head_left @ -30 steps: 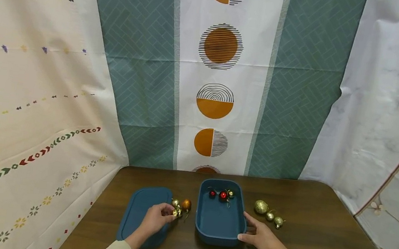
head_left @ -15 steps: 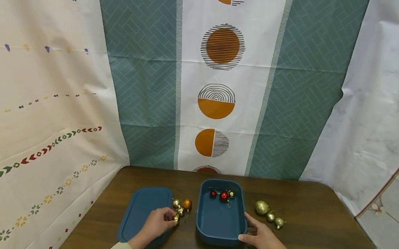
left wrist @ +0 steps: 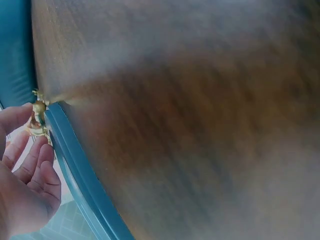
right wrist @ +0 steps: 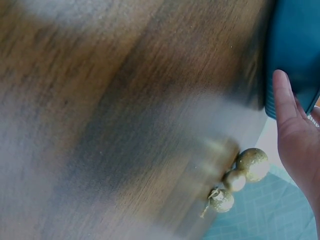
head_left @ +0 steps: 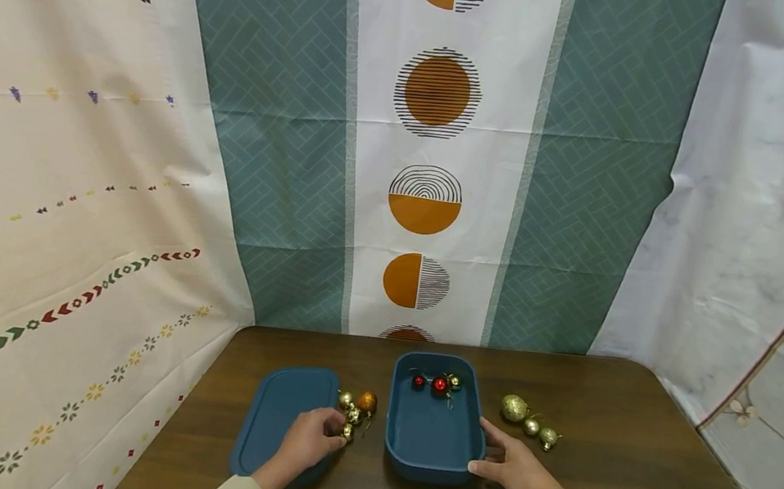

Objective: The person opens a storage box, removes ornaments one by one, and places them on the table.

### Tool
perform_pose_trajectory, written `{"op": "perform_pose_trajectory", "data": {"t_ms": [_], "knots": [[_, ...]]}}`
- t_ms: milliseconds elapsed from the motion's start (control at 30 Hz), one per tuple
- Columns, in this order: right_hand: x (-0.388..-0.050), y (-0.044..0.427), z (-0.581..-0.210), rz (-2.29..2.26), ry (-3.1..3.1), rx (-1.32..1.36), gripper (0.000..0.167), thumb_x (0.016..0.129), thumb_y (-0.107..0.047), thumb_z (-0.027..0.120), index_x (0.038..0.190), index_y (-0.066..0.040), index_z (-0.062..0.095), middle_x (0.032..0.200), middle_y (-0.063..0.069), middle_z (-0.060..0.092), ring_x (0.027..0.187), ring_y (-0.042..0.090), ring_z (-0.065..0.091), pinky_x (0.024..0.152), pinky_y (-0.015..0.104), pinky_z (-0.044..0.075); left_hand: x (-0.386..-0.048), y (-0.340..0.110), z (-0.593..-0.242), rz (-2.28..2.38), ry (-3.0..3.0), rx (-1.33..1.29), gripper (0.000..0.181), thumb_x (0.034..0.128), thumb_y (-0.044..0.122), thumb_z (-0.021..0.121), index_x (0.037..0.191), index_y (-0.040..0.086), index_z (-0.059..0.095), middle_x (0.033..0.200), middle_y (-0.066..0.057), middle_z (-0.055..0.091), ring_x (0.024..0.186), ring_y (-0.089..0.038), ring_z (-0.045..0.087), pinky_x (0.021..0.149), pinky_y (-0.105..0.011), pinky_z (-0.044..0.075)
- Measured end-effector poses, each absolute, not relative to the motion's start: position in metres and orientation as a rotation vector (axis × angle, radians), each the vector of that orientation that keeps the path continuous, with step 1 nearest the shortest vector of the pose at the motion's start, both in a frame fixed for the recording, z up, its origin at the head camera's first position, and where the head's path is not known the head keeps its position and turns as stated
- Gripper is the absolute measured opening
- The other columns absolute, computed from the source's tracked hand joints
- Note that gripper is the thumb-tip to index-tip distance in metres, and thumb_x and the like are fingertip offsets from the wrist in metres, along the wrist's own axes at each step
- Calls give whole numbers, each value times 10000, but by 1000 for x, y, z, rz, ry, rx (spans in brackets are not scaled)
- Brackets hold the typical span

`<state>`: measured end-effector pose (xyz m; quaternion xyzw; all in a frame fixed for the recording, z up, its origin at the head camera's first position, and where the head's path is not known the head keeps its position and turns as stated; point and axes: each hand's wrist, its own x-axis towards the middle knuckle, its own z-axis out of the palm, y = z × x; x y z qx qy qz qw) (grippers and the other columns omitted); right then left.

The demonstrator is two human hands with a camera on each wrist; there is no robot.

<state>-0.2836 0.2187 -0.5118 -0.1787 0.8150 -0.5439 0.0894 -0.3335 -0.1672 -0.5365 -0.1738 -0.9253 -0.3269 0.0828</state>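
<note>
In the head view my left hand (head_left: pixel 313 439) pinches a small shiny gold bauble (head_left: pixel 347 433) at its fingertips, low over the table. Just beyond it lie an orange bauble (head_left: pixel 367 401), a pale gold bauble (head_left: pixel 346 398) and another gold bauble (head_left: pixel 355 416). My right hand (head_left: pixel 512 463) grips the near right corner of a blue open box (head_left: pixel 427 474), its thumb lying along the outer wall in the right wrist view. Inside, at the far end, sit a red bauble (head_left: pixel 440 385), a darker red bauble (head_left: pixel 418 381) and a gold bauble (head_left: pixel 453 381).
A flat blue lid (head_left: pixel 285 400) lies left of the box, partly under my left forearm. Right of the box rest a large glittery gold bauble (head_left: pixel 514 408), a small smooth one (head_left: pixel 532 426) and a glittery one (head_left: pixel 548 438). Fabric hangs behind the brown table (head_left: pixel 610 397).
My left hand has drawn the gold bauble a little toward me, away from the cluster, then stayed nearly still. The right hand and the box have kept their place.
</note>
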Motion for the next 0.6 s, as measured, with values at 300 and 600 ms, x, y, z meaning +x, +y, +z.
{"op": "perform_pose_trajectory", "data": {"t_ms": [300, 600], "knots": [[-283, 219, -510, -1621, 2423, -524, 838, 922, -145, 721, 1505, 143, 193, 1297, 401, 503, 1099, 407, 625, 803, 372, 560, -332, -170, -533, -1010, -2741, -526, 254, 788, 151, 832, 1002, 84, 712, 883, -6, 664, 790, -197, 614, 655, -348, 488], [-282, 218, -510, -1631, 2399, -537, 840, 926, -141, 715, 1505, 147, 180, 1290, 396, 511, 1089, 397, 632, 788, 358, 564, -337, -164, -523, -1026, -2695, -519, 246, 821, 154, 804, 1021, 46, 709, 925, -39, 670, 803, -202, 629, 661, -360, 510]]}}
